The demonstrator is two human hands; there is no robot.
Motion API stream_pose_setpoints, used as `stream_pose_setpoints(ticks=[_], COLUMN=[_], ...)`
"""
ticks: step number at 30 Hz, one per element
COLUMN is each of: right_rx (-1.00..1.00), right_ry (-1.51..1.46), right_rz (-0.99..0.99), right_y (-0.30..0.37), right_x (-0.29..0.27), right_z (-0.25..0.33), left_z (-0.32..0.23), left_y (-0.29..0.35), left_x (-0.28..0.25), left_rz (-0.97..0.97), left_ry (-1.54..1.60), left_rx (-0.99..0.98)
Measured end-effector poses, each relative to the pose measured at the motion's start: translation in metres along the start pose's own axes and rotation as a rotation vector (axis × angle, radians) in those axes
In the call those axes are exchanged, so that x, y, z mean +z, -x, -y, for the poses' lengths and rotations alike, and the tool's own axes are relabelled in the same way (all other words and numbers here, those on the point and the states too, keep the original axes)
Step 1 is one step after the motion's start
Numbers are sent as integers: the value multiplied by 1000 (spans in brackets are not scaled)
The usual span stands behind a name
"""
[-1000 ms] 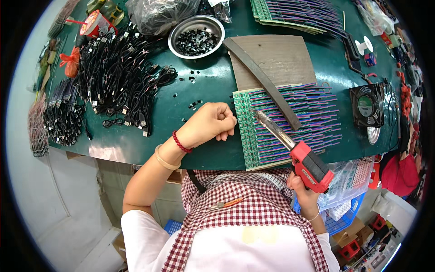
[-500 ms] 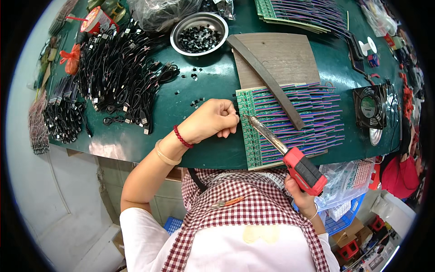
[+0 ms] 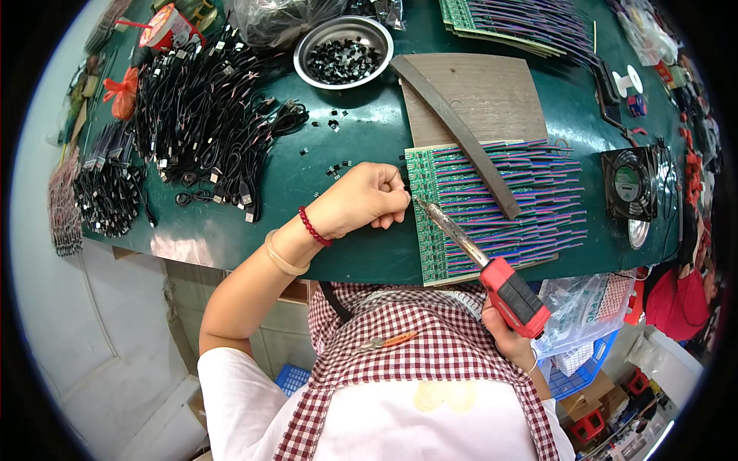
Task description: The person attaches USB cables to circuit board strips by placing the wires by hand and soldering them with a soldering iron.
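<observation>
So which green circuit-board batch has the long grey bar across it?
The nearer green batch, by the bare left hand; the farther batch has none.

Seen from above at a green bench (image 3: pixel 361 260), with a heap of black cables (image 3: pixel 200 115) at left beside a red-and-white cup (image 3: pixel 163 31) and a knotted orange bag (image 3: pixel 121 96), a black fan (image 3: pixel 628 183) at right, and a clear plastic bag (image 3: pixel 582 309) by a blue crate (image 3: pixel 582 378) beyond the bench's near edge.
</observation>
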State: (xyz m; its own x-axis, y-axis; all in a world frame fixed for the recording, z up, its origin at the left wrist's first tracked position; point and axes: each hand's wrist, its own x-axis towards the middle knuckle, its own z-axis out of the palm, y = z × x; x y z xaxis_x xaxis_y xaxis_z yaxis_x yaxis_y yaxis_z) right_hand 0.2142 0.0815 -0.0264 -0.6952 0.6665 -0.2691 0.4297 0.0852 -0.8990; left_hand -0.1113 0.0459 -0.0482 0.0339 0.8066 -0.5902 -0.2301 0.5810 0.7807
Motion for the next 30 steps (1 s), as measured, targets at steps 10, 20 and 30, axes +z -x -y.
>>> stream_pose_setpoints(ticks=[10,20,30], right_rx=[71,89,65], right_ry=[-164,-74,-58], right_rz=[-195,-65,-113], right_y=[4,-5,6], right_x=[1,4,2], right_z=[1,10,-3], left_z=[1,3,3], left_y=[1,0,3], left_x=[2,2,3], left_rz=[-25,-33,-41], left_ry=[-5,-1,7], left_rx=[1,3,22])
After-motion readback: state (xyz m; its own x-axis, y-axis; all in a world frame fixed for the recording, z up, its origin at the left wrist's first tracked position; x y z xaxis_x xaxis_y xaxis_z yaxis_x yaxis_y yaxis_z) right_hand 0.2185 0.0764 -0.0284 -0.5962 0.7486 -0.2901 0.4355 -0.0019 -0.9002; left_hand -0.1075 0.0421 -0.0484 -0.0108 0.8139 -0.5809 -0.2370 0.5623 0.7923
